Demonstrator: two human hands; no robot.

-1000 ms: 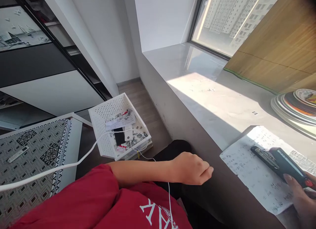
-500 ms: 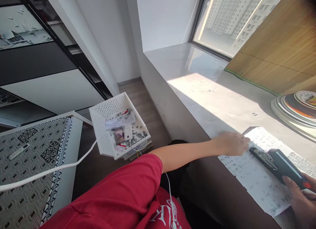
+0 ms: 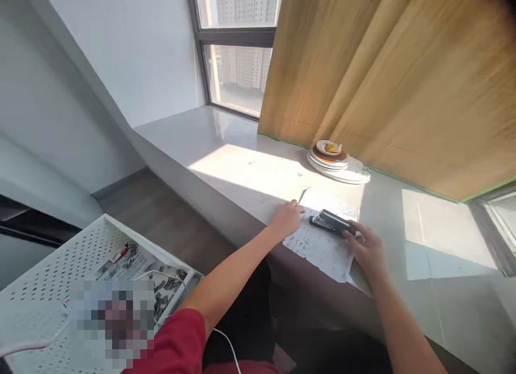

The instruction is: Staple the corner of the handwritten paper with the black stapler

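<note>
A dark stapler [image 3: 331,222] lies over sheets of paper [image 3: 318,249] covered in small print or writing. Its jaw end faces left, with a gap between the upper arm and the base. The fingers and thumb of my right hand [image 3: 367,249] are closed round its rear end. On the left side of the papers, my left hand [image 3: 285,220] has its fingers curled down at the sheet edge, gripping it. The papers lie on the pale window sill, partly in sunlight, with their near edge along the sill's front.
A stack of plates [image 3: 329,158] stands farther back by the tan curtain [image 3: 322,84]. Lower left is a white perforated tray [image 3: 60,256] holding papers, small dark pieces and a white cable. The window sill [image 3: 242,164] ends in a drop to the floor [image 3: 169,213].
My view has swung right, bringing both arms, the stapler and the papers nearer the middle. My left hand stays at the paper's edge and my right hand stays on the stapler.
</note>
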